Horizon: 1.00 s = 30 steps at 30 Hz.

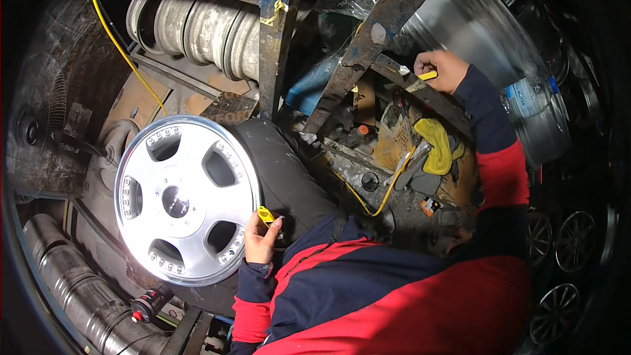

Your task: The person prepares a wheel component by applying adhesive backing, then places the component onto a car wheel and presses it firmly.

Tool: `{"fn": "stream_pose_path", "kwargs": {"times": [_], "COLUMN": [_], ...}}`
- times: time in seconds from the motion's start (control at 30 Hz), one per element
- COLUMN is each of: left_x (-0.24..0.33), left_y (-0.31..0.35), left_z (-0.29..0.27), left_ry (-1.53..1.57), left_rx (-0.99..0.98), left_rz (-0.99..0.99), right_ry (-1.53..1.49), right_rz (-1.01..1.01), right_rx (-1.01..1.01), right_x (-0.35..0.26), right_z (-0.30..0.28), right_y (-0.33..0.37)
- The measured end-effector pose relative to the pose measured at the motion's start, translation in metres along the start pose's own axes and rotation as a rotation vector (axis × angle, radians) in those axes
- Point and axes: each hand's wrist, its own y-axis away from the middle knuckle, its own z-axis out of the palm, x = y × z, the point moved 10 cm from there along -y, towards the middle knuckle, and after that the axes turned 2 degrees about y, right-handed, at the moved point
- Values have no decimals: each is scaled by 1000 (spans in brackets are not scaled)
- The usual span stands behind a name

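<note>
A polished silver wheel rim [197,181] with five dark openings and a round centre cap lies against my dark trouser leg [282,164]. My left hand [261,240] is closed on a small flat yellow piece [265,215] at the rim's right edge; its kind I cannot make out. Stretched out to the far right, my right hand [445,70] pinches a small yellow strip [428,75] just above a metal bar [420,92]. Part of that strip is hidden by the fingers.
Slanted steel beams [374,43] stand ahead. Old wheel barrels [204,29] lie behind them at left. Yellow gloves [434,146] and a yellow cable [384,204] lie among clutter. A water bottle [524,98] is at right, a fan [33,128] at far left, a dark tool [152,302] below the rim.
</note>
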Motion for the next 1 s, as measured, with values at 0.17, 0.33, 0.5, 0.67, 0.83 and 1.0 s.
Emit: {"fn": "stream_pose_path", "kwargs": {"times": [0.17, 0.33, 0.5, 0.67, 0.83, 1.0], "left_x": [3, 1, 3, 6, 21, 72], "left_y": [1, 1, 0, -2, -4, -14], "left_z": [3, 2, 1, 5, 29, 77], "left_ry": [30, 5, 7, -11, -39, -77], "left_rx": [8, 8, 17, 3, -67, -233], "left_rz": [-20, -14, -8, 14, -37, 104], "right_ry": [-431, -614, -603, -564, -594, -660], "right_rz": [26, 24, 262, 175, 192, 100], "right_rx": [-94, -102, -220, -77, 165, 192], "right_x": [24, 41, 33, 47, 72, -22], "right_z": [18, 27, 29, 16, -23, -50], "right_y": [-6, -11, 0, 11, 39, 80]}}
